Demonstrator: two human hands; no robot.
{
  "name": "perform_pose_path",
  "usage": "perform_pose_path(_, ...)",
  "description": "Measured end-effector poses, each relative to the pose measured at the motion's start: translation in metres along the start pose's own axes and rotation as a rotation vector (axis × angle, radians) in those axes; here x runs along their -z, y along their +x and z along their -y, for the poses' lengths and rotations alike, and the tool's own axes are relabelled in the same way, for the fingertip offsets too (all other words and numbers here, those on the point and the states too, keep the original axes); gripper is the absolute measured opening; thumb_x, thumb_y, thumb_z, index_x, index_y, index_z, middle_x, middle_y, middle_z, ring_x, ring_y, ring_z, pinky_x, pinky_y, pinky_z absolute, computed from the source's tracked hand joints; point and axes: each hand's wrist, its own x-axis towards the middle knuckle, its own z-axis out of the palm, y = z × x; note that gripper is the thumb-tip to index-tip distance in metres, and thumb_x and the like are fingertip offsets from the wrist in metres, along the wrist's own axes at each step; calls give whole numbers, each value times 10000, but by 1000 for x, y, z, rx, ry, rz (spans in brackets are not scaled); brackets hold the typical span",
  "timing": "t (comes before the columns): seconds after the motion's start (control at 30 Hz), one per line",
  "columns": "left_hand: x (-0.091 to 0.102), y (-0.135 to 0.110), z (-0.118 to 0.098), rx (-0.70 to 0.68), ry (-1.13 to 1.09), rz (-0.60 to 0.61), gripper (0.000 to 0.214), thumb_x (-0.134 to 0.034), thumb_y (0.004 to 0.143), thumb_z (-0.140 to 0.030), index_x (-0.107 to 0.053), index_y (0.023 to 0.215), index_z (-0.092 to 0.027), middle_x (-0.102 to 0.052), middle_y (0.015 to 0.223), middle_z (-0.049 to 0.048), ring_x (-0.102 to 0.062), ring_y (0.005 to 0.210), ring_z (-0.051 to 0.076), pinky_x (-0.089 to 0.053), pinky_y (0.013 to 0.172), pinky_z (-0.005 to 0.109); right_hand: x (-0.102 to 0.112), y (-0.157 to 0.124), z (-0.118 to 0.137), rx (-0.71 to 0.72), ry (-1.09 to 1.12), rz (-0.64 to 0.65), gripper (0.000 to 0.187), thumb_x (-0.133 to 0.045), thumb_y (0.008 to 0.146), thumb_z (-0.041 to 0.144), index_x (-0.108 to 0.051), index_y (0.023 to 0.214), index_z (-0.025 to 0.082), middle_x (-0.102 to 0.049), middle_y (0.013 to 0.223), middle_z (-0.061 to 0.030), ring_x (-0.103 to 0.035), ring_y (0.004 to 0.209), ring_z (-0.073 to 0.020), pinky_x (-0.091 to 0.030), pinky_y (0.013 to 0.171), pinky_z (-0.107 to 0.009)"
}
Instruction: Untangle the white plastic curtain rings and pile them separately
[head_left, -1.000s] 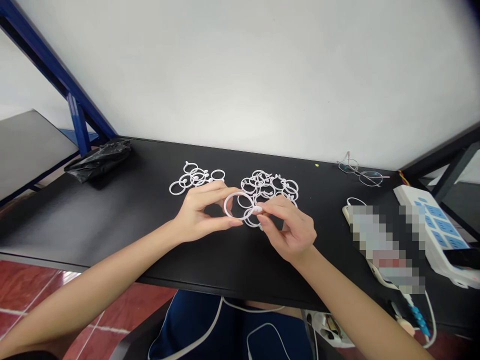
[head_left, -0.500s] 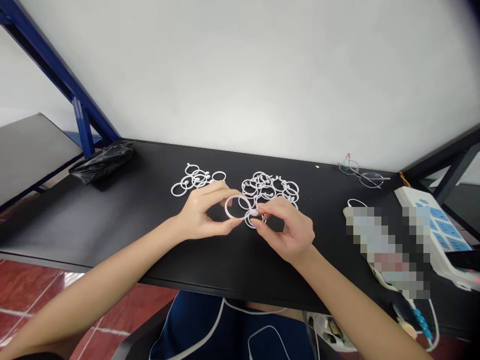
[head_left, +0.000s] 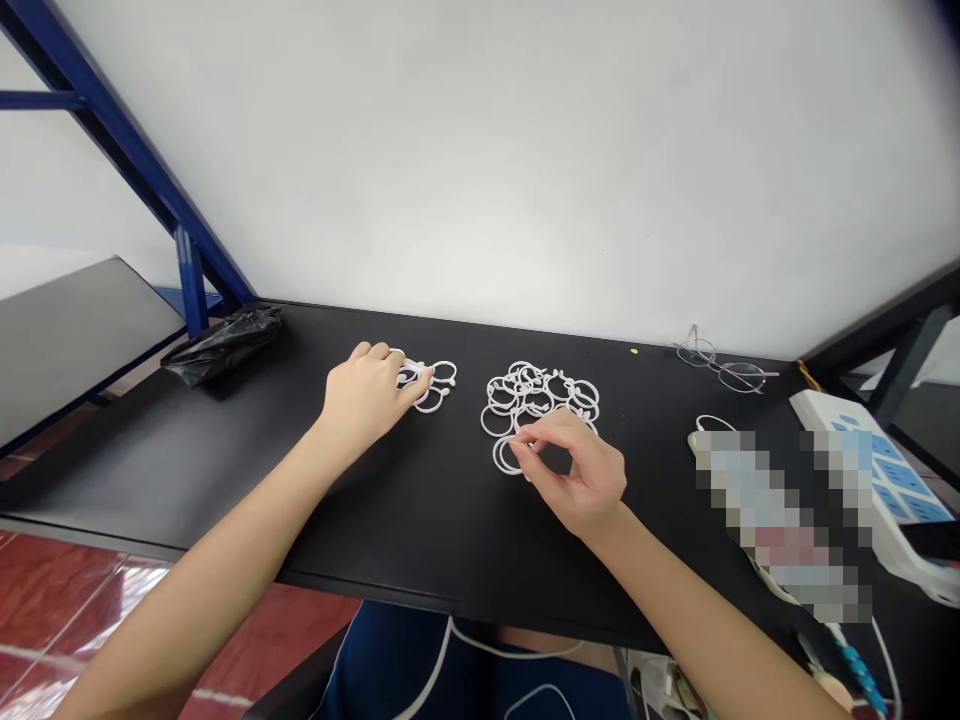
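Two piles of white plastic rings lie on the black table [head_left: 225, 450]. My left hand [head_left: 367, 395] reaches over the smaller left pile [head_left: 435, 385], its fingers curled down and closed on a white ring at the pile's near side. My right hand [head_left: 577, 470] rests at the front edge of the larger right pile [head_left: 540, 395]. Its thumb and forefinger pinch a white ring [head_left: 508, 455] that lies on the table among a couple of others.
A crumpled black plastic bag [head_left: 225, 340] lies at the back left. Wire-framed glasses [head_left: 720, 362] sit at the back right. A white power strip with blue sockets [head_left: 885, 480], a blurred-out object [head_left: 780, 510] and white cables occupy the right. A blue steel frame [head_left: 187, 270] stands behind.
My left hand has carried the ring it held between both hands away to the left pile. My right hand has let go of that ring and dropped to a ring at the right pile.
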Motion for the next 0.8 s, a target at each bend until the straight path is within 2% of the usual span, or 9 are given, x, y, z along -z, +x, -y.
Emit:
perform_pose_path(0.4, -7, 0, 5, 3, 18, 213, 460, -424, 930, -524, -689, 900, -148, -709, 925, 140, -619, 939, 316, -458, 596, 306, 0, 1, 1, -8, 8, -7, 180, -632, 814, 85, -652, 942, 209, -667, 682, -7, -588, 549, -135, -510, 509, -286)
perform_pose_path(0.53, -7, 0, 5, -3, 4, 206, 463, -455, 914, -545, -688, 866, -148, -704, 914, 150, -617, 937, 330, -463, 598, 318, 1, 0, 0, -7, 3, -9, 186, -634, 813, 83, -650, 947, 212, -675, 693, -14, -595, 556, -142, -517, 514, -295)
perform_pose_path(0.63, -6, -1, 4, 3, 4, 173, 439, -479, 914, -530, -681, 916, -140, -702, 921, 147, -612, 942, 325, -451, 605, 305, 0, 1, 0, -3, 0, -13, 186, -629, 818, 81, -649, 948, 212, -671, 694, -11, -590, 554, -138, -512, 513, -292)
perform_pose_path(0.73, -6, -2, 1, -26, -41, 77, 394, -481, 935, -471, -669, 1008, -132, -698, 951, 141, -604, 958, 303, -448, 626, 297, -1, 1, 0, 6, -1, -27, 205, -626, 811, 52, -647, 947, 204, -650, 674, -3, -576, 549, -132, -499, 506, -285)
perform_pose_path(0.8, -8, -4, -4, -118, -141, 6, 366, -479, 947, -439, -664, 1054, -141, -687, 954, 124, -605, 954, 276, -452, 651, 296, -1, 1, -1, 15, -6, -38, 228, -625, 804, 32, -646, 953, 203, -638, 666, 0, -570, 552, -131, -493, 503, -283)
